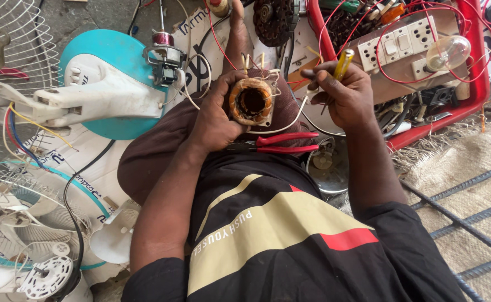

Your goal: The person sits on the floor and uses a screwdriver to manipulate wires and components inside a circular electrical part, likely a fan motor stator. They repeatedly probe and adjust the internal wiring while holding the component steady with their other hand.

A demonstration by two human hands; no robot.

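At the centre of the frame, the left hand [215, 120] grips the fan motor stator [251, 102], likely heavy, rigid, its copper windings fragile, best held by the steel rim, while the right hand [343, 95] clasps a yellow-handled screwdriver [343, 62].

Single head-worn view, looking steeply down, close over the lap and cluttered floor

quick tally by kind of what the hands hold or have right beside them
motor stator with copper winding, in the left hand: 1
yellow-handled screwdriver, in the right hand: 1
red-handled pliers, lying on the lap: 1
clear light bulb on the switch board: 1
total: 4
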